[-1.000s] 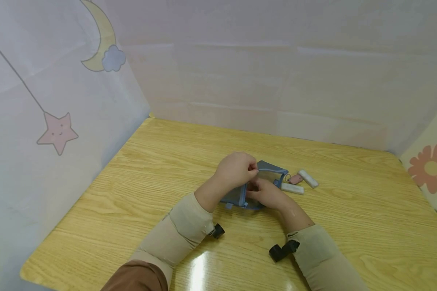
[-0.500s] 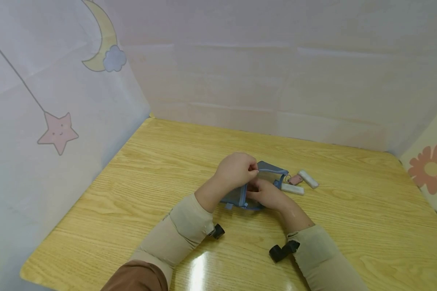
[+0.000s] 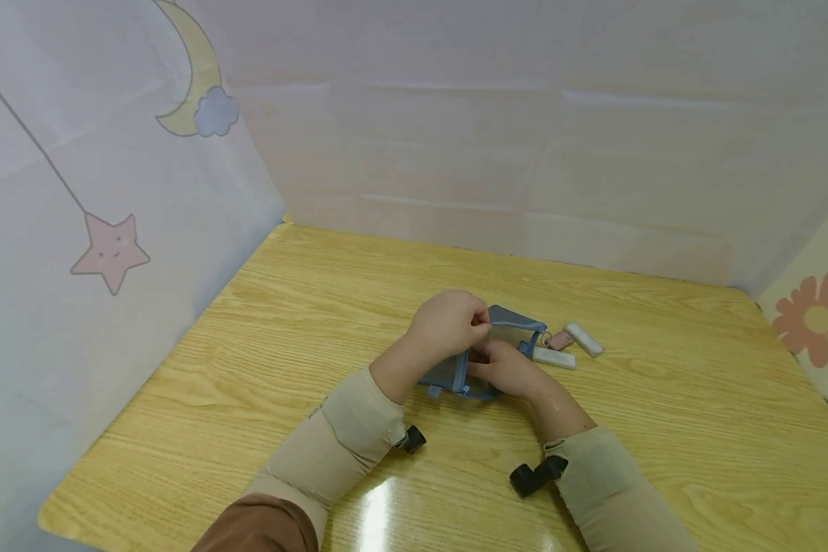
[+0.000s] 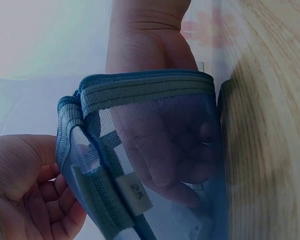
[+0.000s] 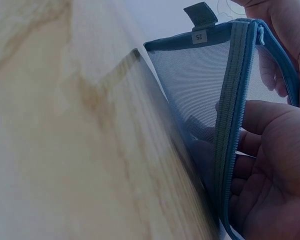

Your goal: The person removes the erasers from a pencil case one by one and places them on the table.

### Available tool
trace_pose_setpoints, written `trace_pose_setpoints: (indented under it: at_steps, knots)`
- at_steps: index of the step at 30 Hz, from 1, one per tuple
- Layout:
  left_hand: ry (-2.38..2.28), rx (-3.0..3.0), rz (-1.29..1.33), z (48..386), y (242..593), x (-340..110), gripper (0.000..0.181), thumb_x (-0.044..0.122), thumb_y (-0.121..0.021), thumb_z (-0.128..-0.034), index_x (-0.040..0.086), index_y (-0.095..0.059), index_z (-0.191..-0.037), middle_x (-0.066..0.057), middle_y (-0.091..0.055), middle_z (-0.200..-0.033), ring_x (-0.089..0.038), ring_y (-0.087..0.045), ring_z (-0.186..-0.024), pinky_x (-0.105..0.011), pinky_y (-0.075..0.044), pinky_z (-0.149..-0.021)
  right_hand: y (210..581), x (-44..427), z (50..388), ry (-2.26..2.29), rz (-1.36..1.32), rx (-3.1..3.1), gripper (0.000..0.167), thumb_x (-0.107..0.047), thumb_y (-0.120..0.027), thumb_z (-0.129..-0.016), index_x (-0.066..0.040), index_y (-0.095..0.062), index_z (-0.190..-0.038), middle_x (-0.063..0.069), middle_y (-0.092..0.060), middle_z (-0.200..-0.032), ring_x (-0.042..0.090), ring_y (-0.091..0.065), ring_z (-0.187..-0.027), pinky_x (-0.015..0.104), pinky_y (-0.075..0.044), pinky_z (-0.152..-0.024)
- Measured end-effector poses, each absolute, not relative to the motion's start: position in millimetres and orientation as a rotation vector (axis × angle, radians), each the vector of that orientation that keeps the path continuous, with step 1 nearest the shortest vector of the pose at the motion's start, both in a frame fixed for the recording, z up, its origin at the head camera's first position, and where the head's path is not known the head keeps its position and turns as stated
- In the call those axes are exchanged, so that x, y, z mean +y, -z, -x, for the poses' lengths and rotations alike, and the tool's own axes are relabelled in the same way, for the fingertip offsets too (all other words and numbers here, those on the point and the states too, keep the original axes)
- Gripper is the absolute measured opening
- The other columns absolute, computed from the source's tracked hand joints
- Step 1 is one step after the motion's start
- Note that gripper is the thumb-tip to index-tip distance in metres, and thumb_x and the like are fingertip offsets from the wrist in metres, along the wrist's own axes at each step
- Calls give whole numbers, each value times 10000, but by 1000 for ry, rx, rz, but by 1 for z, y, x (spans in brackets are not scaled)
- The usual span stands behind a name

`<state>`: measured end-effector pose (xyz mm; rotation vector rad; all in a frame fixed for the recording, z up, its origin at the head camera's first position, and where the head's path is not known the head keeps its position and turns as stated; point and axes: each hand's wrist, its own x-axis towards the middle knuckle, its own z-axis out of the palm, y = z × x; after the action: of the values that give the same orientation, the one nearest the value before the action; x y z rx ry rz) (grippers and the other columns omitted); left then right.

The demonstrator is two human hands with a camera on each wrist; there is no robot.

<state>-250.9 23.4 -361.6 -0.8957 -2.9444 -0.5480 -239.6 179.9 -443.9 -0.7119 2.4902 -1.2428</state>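
Blue mesh pouch (image 5: 205, 85): my left fingers (image 4: 54, 207) pinch its edge, best kept wide; right fingers (image 5: 257, 117) inside, pinching or not I cannot tell

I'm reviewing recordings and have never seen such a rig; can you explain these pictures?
No machine here: someone works bare-handed. The wide picture comes from a camera worn on the head, looking forward and down; the close ones come from a wrist camera on each arm. The left hand pinches the edge of a blue mesh pouch; the right hand reaches inside it, though whether it holds anything is unclear. On the table beside the pouch lie two white bars and a pink tag.
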Motion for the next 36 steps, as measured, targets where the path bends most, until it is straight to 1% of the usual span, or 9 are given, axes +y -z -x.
trace_pose_setpoints:
  at_steps: [12, 20, 26, 30, 33, 36]
  knots:
    - [549, -2961, 884, 251, 362, 24, 129, 304, -585, -887, 249, -641, -785, 133, -575, -743, -51, -512, -636, -205, -406, -550, 442, 179, 239, 1237, 714, 2487, 433, -199, -567, -910, -94, -466, -1318, 82, -535, -1254, 219, -527, -1100, 375, -441, -858]
    - [552, -2956, 882, 251, 363, 24, 128, 283, -580, -886, 251, -640, -777, 140, -573, -735, -50, -513, -634, -204, -406, -546, 443, 180, 239, 1205, 720, 2512, 423, -181, -579, -901, -91, -480, -1302, 76, -550, -1227, 203, -538, -1069, 365, -444, -844]
    - [546, -2946, 890, 251, 362, 24, 126, 272, -576, -884, 247, -652, -786, 137, -587, -745, -47, -514, -639, -206, -406, -554, 443, 180, 239, 1168, 712, 2529, 415, -164, -596, -885, -92, -495, -1281, 62, -576, -1165, 181, -549, -981, 347, -446, -793]
    - [549, -2937, 893, 251, 361, 23, 129, 272, -573, -886, 246, -652, -787, 135, -584, -745, -46, -514, -640, -204, -406, -554, 442, 180, 239, 1156, 708, 2553, 426, -175, -615, -874, -100, -500, -1277, 51, -584, -1141, 168, -549, -957, 340, -445, -786]
    - [555, -2943, 883, 252, 361, 23, 130, 271, -572, -886, 244, -648, -783, 134, -577, -740, -49, -511, -639, -203, -404, -547, 441, 179, 239, 1145, 698, 2588, 401, -186, -626, -868, -103, -522, -1246, 46, -604, -1076, 165, -560, -913, 333, -457, -751]
    - [552, -2952, 874, 252, 361, 23, 131, 272, -572, -886, 243, -645, -780, 132, -575, -735, -52, -511, -639, -202, -403, -546, 440, 179, 239, 1132, 662, 2634, 339, -198, -635, -862, -112, -565, -1182, 31, -622, -991, 159, -572, -858, 322, -465, -708]
